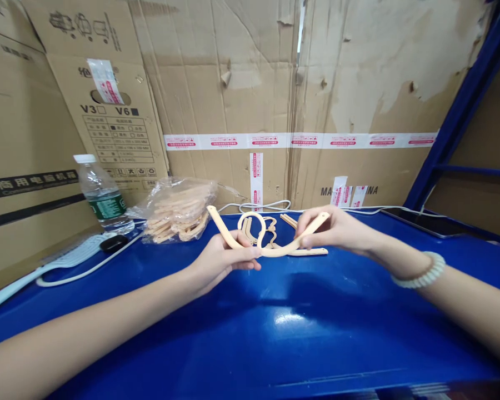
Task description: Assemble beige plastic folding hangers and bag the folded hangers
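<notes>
With my left grip [229,258] I pinch a beige hanger-shaped piece [277,253] between thumb and fingers, low down by the foot of its curved hook. My right grip [337,229] is closed on the same piece's other arm, near the outer end, whose tip pokes out past my fingers. So the piece spans the gap between my two grips, held over the blue counter [250,339], its arms slanting up to either side and its hook rising beside my left thumb.

Just behind the hook, partly hidden by it, lie more loose beige parts [270,226]; a flat beige strip [312,252] lies just below my right fingers. To the left of my left grip and farther back sits a clear plastic bag [181,205] of similar parts, and beyond it a bottle [104,200] with a green label. A small black object [114,243] is in front of that bottle. Around my right wrist, behind the grip, is a pale beaded bracelet [420,270]. A cardboard wall [233,100] stands beyond both grips.
</notes>
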Demonstrator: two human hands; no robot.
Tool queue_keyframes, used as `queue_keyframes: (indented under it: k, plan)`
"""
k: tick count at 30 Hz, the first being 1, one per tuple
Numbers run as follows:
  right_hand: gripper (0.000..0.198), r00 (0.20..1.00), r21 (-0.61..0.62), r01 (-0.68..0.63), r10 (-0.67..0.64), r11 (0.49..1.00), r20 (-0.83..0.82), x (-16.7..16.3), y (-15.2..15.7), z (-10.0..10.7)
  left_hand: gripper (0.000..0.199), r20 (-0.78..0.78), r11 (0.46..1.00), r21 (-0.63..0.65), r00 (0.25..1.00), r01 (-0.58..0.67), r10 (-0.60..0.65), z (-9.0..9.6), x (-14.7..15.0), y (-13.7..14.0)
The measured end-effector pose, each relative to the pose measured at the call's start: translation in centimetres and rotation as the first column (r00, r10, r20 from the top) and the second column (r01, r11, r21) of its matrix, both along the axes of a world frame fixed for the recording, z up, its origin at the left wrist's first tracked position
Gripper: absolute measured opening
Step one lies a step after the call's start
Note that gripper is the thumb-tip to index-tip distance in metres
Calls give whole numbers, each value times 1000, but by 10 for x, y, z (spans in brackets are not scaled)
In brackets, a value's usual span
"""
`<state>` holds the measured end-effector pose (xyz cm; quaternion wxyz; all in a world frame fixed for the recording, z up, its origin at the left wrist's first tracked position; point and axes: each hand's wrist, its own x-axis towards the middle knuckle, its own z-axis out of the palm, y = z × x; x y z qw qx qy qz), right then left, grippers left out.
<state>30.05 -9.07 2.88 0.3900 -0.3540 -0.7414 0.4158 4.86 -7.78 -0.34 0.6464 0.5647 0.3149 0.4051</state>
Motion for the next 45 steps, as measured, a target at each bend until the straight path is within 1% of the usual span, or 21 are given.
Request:
queue_keyframes:
  k: [3,5,7,9,10,12,13,14,15,16,17,19,20,21,22,25,30,38,45]
  plan:
    - [20,986,155,72,-94,985,140,29,11,14,30,31,999,27,999,-21,20,10,-8,15]
    - [20,962,238,92,-148,967,230,42,15,19,24,13,997,57,999,-44,43,14,-15,29]
    - [19,940,270,93,-173,958,293,51,18,21,21,-18,993,95,998,-65,67,16,-24,44]
    - [19,922,272,84,-178,959,343,55,19,22,19,-58,989,134,996,-62,70,17,-34,57]
    - [19,913,270,76,-176,960,369,56,19,21,18,-102,985,167,993,-44,61,17,-38,62]
    - [19,891,266,51,-164,963,423,57,20,19,18,-277,957,284,960,50,32,17,-45,69]
    - [19,876,264,33,-155,964,456,56,20,18,19,-385,930,344,923,129,14,17,-48,71]
    - [18,858,265,14,-148,964,493,55,20,17,18,-488,890,400,873,219,4,18,-49,71]
    - [18,835,271,-7,-144,963,532,53,20,16,17,-578,835,453,816,312,9,19,-50,70]
    - [18,808,280,-29,-142,960,572,52,20,14,15,-646,766,506,763,396,33,21,-50,68]
    - [17,779,288,-54,-140,956,611,50,20,12,14,-689,687,560,721,464,74,22,-49,66]
    - [16,735,306,-106,-132,946,665,48,21,8,14,-720,532,643,671,551,175,25,-48,63]
    - [15,724,313,-133,-123,940,678,48,22,6,15,-725,479,661,656,578,208,26,-48,61]
    - [15,719,320,-161,-112,934,686,47,23,4,15,-729,447,667,647,596,224,27,-47,60]
    - [14,714,329,-188,-100,925,693,47,24,2,15,-734,432,665,639,609,228,27,-47,60]
    - [13,686,340,-245,-85,908,723,44,26,-1,12,-750,412,654,616,634,242,26,-48,61]
    - [17,629,319,-252,-96,914,772,39,26,-2,8,-764,397,642,594,656,254,22,-48,61]
    - [16,615,319,-254,-102,913,782,40,27,-3,5,-772,358,635,573,685,273,19,-46,57]
    - [17,593,297,-232,-108,926,798,43,29,-4,8,-773,351,634,561,689,295,20,-45,54]
